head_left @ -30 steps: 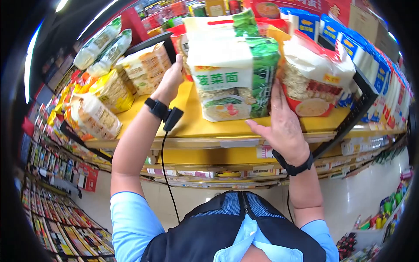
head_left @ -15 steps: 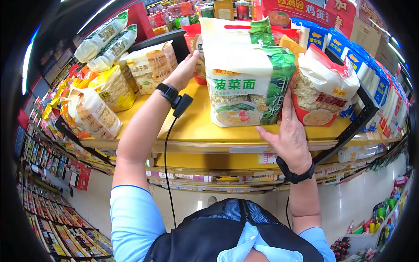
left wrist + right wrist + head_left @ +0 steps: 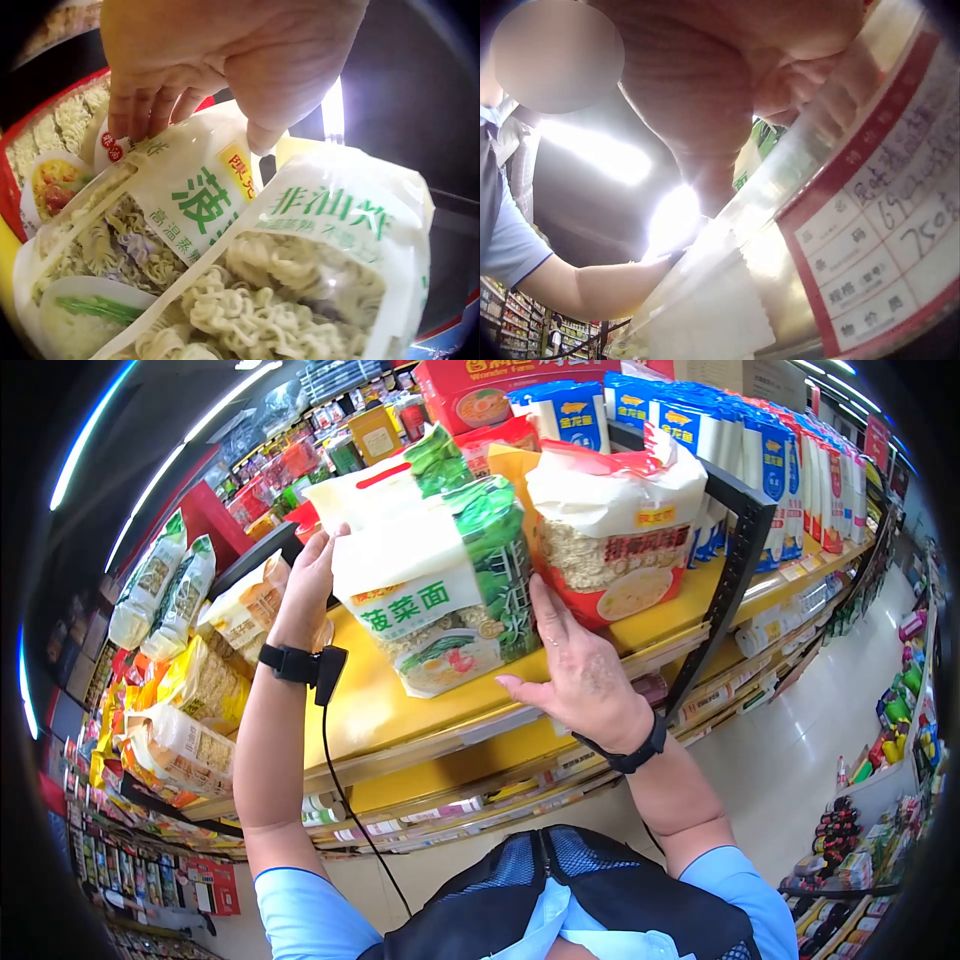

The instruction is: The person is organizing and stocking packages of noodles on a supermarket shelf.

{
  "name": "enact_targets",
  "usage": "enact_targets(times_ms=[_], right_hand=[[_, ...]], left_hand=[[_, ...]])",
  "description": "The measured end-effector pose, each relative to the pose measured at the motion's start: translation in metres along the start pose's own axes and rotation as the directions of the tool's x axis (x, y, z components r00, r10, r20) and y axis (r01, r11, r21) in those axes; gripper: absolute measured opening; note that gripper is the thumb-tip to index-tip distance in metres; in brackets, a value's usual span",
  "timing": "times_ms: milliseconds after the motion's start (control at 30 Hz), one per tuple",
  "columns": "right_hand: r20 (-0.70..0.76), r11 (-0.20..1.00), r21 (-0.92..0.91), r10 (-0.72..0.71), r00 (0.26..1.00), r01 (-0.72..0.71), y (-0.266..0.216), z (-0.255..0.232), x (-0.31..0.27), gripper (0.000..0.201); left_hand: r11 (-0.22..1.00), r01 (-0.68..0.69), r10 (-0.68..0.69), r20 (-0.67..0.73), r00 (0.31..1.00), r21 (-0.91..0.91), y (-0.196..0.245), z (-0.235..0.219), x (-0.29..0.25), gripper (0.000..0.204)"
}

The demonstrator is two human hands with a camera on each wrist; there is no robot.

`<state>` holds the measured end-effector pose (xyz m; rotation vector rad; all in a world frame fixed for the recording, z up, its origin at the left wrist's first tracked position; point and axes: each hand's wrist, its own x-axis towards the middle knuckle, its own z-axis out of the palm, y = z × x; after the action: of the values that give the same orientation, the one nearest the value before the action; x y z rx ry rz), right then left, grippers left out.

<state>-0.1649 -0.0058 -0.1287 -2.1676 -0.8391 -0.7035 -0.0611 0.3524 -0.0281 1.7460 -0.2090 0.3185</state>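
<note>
A white-and-green bag of spinach noodles [image 3: 410, 605] sits at the front of the yellow shelf, turned at an angle, with a second such bag [image 3: 375, 482] behind it. My left hand [image 3: 305, 595] lies along the left side of these bags. In the left wrist view its fingers reach behind the white wrapper [image 3: 289, 199], with the thumb at the top edge. On the other side my right hand [image 3: 590, 685] rests with straight fingers at the green panel's lower right, thumb spread. The right wrist view shows that palm [image 3: 697, 82] above the shelf-edge price label [image 3: 885, 255].
Right of the bag stands a red-and-white noodle bag [image 3: 620, 530], then a black shelf divider [image 3: 735, 550] and blue-topped noodle packs [image 3: 770, 490]. Yellow noodle bags [image 3: 205, 685] stand at the left. Behind is a red carton [image 3: 480, 395]. Lower shelves run beneath.
The head view has swung, so the shelf slants now. The front noodle bag looks tilted and further left in view. My left hand has come up against the bags; my right hand stays at their right side.
</note>
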Motion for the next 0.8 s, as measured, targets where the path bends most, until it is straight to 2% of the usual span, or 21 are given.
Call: enact_targets(times_ms=[33,133,167,300,433,533,567,667,700,800], right_hand=[[0.004,1.000,0.018,0.013,1.000,-0.013,0.001,0.001,-0.002,0.117],[0.056,0.998,0.035,0.048,0.997,-0.050,0.005,0.003,-0.001,0.120],[0.077,0.998,0.034,0.055,0.996,-0.058,0.006,0.004,0.000,0.121],[0.117,0.998,0.016,0.066,0.991,-0.068,0.001,0.007,0.009,0.124],[0.108,0.997,-0.064,-0.025,0.994,0.032,0.005,0.013,0.014,0.125],[0.239,0.998,-0.022,0.061,0.969,-0.057,-0.004,0.002,0.025,0.124],[0.244,0.998,-0.036,0.053,0.968,-0.045,-0.005,0.002,0.027,0.122],[0.178,1.000,-0.013,0.004,0.984,-0.002,-0.002,0.012,0.031,0.124],[0.128,0.998,-0.009,-0.056,0.990,0.058,0.000,0.018,0.033,0.124],[0.125,0.996,-0.065,-0.045,0.991,0.054,-0.005,0.020,0.037,0.124]], left_hand=[[0.998,0.016,-0.017,-0.015,1.000,-0.059,0.002,0.007,0.001,0.050],[0.974,-0.077,0.067,-0.055,0.996,-0.213,-0.013,0.017,0.003,0.048],[0.857,0.061,-0.021,0.084,0.996,-0.512,-0.046,-0.014,0.027,0.048],[0.968,-0.072,0.062,-0.050,0.997,-0.240,-0.016,0.004,0.002,0.046],[0.973,-0.090,0.063,-0.129,0.990,-0.214,-0.014,0.002,-0.010,0.042],[0.966,-0.147,0.102,-0.209,0.973,-0.214,-0.018,-0.003,-0.013,0.041],[0.966,-0.152,0.097,-0.253,0.963,-0.208,-0.016,-0.002,-0.016,0.040],[0.986,-0.090,0.045,-0.294,0.955,-0.141,-0.022,-0.017,-0.009,0.037],[0.987,-0.090,0.048,-0.286,0.957,-0.136,-0.020,-0.014,-0.011,0.038],[0.986,-0.076,0.032,-0.271,0.962,-0.151,-0.016,-0.013,-0.012,0.038]])
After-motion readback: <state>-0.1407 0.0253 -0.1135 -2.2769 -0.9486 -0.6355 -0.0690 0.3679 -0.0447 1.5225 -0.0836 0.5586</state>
